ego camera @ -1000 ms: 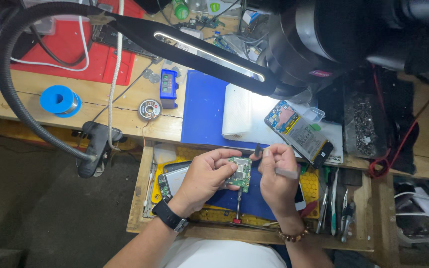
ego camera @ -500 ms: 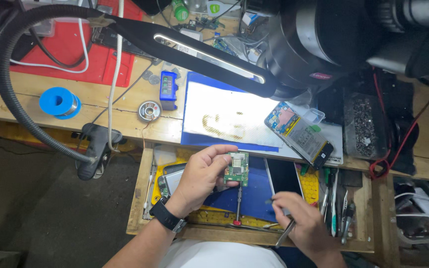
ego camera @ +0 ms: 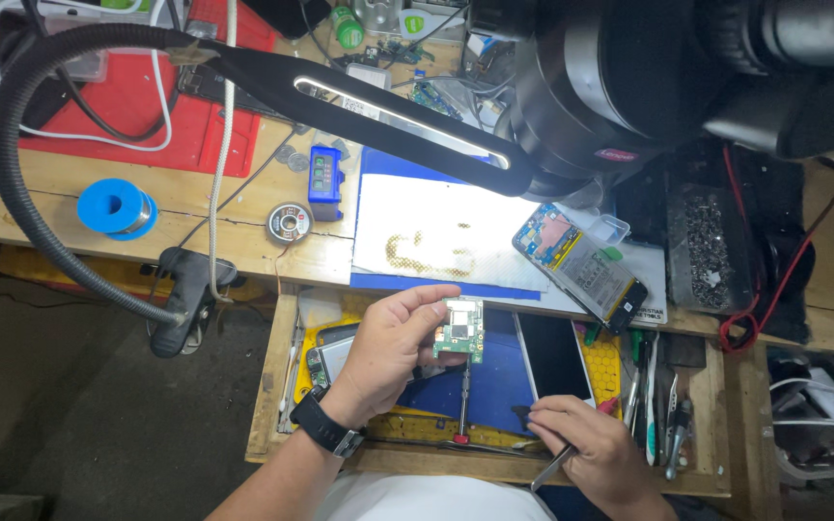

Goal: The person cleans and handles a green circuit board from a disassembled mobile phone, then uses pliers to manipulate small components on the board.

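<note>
My left hand (ego camera: 390, 345) holds a small green circuit board (ego camera: 462, 329) upright between thumb and fingers, above the open wooden drawer (ego camera: 274, 381). My right hand (ego camera: 586, 452) is low at the drawer's front edge, closed around a thin metal tool (ego camera: 552, 469) that looks like tweezers. The two hands are apart. A screwdriver with a red end (ego camera: 462, 405) lies in the drawer under the board, on a blue mat (ego camera: 489, 386). A black watch sits on my left wrist.
An opened phone (ego camera: 579, 262) lies on the bench beside a stained white sheet (ego camera: 436, 232). A black gooseneck lamp (ego camera: 378, 106) and a microscope body (ego camera: 620, 77) hang overhead. A blue solder spool (ego camera: 116, 207), a wire reel (ego camera: 289, 223) and hand tools (ego camera: 658, 405) lie around.
My right hand left the circuit board and dropped to the drawer's front edge, still holding the thin tool. My left hand keeps the board, raised slightly towards the bench.
</note>
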